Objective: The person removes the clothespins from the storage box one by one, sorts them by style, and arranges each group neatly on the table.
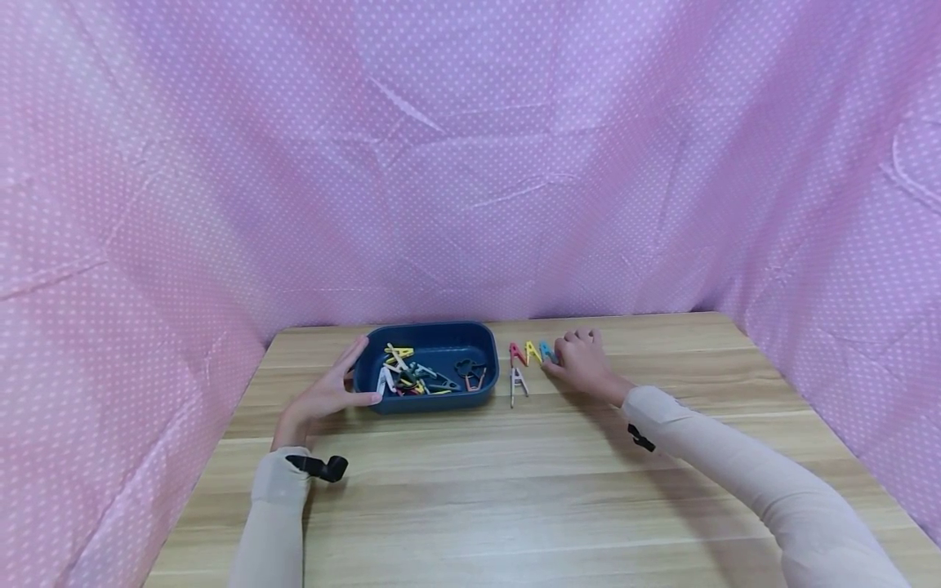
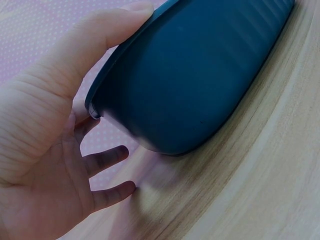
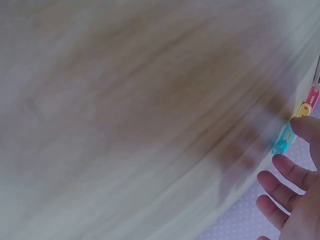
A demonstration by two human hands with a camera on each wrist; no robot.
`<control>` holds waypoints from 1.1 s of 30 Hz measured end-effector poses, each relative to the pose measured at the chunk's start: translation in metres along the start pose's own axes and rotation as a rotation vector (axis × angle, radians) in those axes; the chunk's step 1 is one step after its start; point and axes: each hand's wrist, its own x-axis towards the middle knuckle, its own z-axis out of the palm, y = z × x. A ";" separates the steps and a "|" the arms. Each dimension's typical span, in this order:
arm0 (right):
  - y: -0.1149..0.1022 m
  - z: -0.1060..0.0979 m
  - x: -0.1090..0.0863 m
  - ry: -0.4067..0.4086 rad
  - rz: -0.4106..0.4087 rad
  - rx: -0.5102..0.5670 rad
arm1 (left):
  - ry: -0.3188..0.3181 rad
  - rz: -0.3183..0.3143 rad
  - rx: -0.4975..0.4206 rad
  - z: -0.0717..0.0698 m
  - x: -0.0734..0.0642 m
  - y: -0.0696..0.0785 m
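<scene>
A dark blue plastic bin (image 1: 441,403) stands on the table, holding a heap of clothespins (image 1: 419,380) in several colours. My left hand (image 1: 327,396) grips its left end, thumb along the front rim and forefinger toward the far side. The other fingers spread behind the rounded wall (image 2: 190,75) in the left wrist view. To the right of the bin, my right hand (image 1: 584,366) pinches a blue clothespin (image 3: 284,139) between thumb and forefinger, partly covering it. This clothespin stands beside a yellow clothespin (image 1: 532,353) and a red clothespin (image 1: 516,354), in a row.
A pale clothespin (image 1: 518,384) lies in front of the red one, near the bin's right side. Pink dotted cloth (image 1: 470,204) hangs behind the wooden table (image 1: 470,490) and along both sides. Each sleeve carries a black wrist mount (image 1: 319,467).
</scene>
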 end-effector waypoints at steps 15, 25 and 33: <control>-0.003 -0.006 0.001 0.028 -0.007 0.038 | -0.003 0.001 0.003 0.000 0.000 -0.002; -0.010 -0.012 0.004 0.043 -0.043 0.028 | 0.001 -0.002 -0.005 0.000 -0.001 -0.001; -0.023 -0.022 0.010 0.019 -0.023 0.139 | -0.003 0.005 0.002 -0.001 0.000 -0.001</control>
